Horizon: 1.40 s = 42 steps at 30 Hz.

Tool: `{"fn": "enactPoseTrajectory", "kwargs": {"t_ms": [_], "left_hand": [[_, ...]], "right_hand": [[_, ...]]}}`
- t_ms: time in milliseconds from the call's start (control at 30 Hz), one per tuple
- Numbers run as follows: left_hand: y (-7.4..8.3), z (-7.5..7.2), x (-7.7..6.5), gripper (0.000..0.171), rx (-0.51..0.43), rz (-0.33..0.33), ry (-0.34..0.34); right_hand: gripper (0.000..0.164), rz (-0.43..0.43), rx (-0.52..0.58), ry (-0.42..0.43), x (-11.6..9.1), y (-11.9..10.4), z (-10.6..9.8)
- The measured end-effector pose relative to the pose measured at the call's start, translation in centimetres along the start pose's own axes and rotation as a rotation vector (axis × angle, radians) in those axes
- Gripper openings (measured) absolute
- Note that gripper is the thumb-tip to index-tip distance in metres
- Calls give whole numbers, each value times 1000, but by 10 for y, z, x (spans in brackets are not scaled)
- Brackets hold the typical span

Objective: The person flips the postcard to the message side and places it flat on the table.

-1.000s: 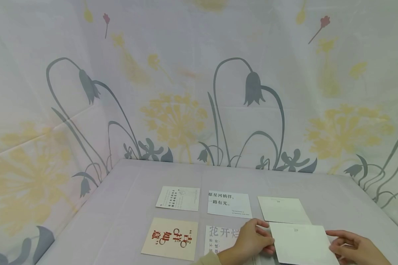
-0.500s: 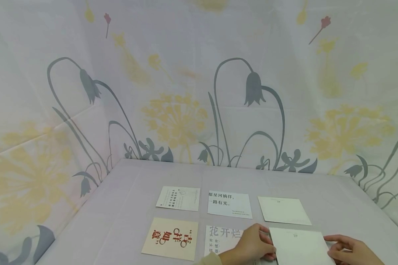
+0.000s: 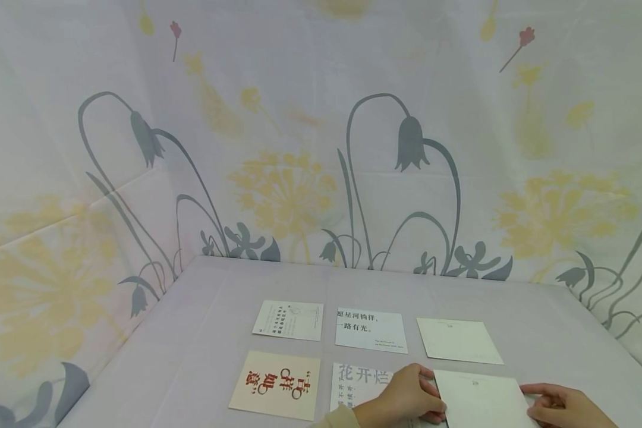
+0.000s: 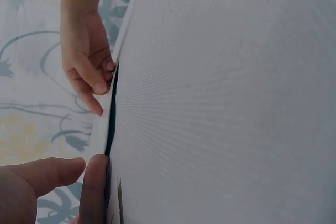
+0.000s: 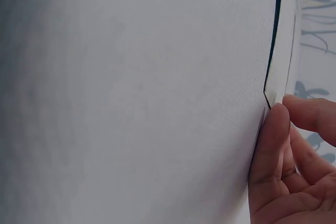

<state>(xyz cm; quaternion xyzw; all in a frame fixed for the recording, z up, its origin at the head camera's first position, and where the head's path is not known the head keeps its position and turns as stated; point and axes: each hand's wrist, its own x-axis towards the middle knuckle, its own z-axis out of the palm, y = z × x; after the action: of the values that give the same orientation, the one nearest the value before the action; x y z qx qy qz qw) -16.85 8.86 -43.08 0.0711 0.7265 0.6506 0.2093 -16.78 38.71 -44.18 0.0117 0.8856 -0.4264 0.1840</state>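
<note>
A blank cream card [image 3: 481,401] lies low over the table's near edge, held between my two hands. My left hand [image 3: 406,397] pinches its left edge, and its thumb and finger show at the card's rim in the left wrist view [image 4: 89,167]. My right hand [image 3: 560,407] holds the right edge, its fingers [image 5: 270,150] curled at a corner. In both wrist views the card [image 5: 287,51] appears edge-on with a thin dark gap above the tablecloth [image 5: 131,103]. The left hand covers part of a card with grey characters [image 3: 359,383].
Other cards lie in two rows on the grey cloth: a green-printed one [image 3: 289,320], a black-text one [image 3: 371,330], a blank one [image 3: 457,340] and a red-character one [image 3: 275,384]. Floral fabric walls [image 3: 299,148] enclose the table at the back and on both sides.
The blank card has come down and nearer to me, off the far-right blank card it overlapped. Both hands moved with it, still holding its edges.
</note>
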Motion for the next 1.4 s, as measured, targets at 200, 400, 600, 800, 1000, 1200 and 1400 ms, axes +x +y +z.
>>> {"fn": "enactPoseTrajectory", "kwargs": {"t_ms": [200,400,600,800,1000,1200,1400], "left_hand": [[2,-1,0,36,40,-5,-12],[2,-1,1,36,-14,-15,-14],[4,-3,1,36,-50,-18,-6],[8,-8,1,37,-72,8,20],[8,-18,5,38,-82,20,60],[8,-29,5,39,-80,43,91],[6,-42,5,40,-61,48,114]], "right_hand": [[58,22,-37,27,0,-2,1],[53,-54,-47,31,-3,-13,-5],[54,-111,-24,26,-3,-25,-4],[54,-92,-17,92,1,-35,4],[54,-151,53,77,3,-45,10],[53,-191,80,93,8,-54,17],[51,-228,103,108,14,-62,24]]}}
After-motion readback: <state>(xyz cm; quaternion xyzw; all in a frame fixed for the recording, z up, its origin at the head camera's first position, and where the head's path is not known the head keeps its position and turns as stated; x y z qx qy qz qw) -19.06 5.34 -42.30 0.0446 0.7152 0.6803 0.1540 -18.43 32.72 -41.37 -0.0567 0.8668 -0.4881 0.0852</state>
